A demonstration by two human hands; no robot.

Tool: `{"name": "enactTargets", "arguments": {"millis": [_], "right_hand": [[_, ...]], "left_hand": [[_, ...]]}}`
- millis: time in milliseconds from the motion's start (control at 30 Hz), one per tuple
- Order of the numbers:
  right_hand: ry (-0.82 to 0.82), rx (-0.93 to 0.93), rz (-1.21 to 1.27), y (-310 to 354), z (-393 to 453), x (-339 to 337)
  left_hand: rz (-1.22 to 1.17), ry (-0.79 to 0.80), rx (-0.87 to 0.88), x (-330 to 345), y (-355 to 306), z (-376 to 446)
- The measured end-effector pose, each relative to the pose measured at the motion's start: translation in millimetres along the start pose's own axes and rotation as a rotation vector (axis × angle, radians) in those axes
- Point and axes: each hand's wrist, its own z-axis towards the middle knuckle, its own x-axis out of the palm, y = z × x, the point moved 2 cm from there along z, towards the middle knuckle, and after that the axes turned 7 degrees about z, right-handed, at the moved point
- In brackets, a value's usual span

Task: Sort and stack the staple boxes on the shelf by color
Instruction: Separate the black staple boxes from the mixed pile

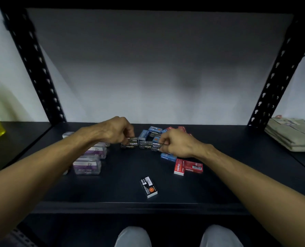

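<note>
Presently, small black cardboard staple boxes (130, 143) are sitting mid-shelf toward the back edge of the dark shelf board (112, 189); the left hand (117, 130) is pinching the top one, the right hand (176, 143) pinching another black box (156, 146). Blue boxes (149, 133) are lying behind, red boxes (188, 166) right, one stray black box (148, 187) near the front edge, clear purple-labelled cases (87, 165) left.

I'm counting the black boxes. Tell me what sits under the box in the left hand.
The left hand pinches a black staple box resting on another black staple box, its "Staples" side showing. Whether more lie beneath or behind it is hidden.
</note>
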Motion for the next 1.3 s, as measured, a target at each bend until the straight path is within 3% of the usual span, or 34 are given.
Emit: {"name": "enactTargets", "arguments": {"millis": [500,1300], "right_hand": [[0.082,-0.023,-0.115,26,22,35],[0.030,-0.006,-0.029,12,24,23]], "left_hand": [[0.089,0.044,-0.006,30,22,-10],[0.095,0.026,0.051,25,16,-17]]}}
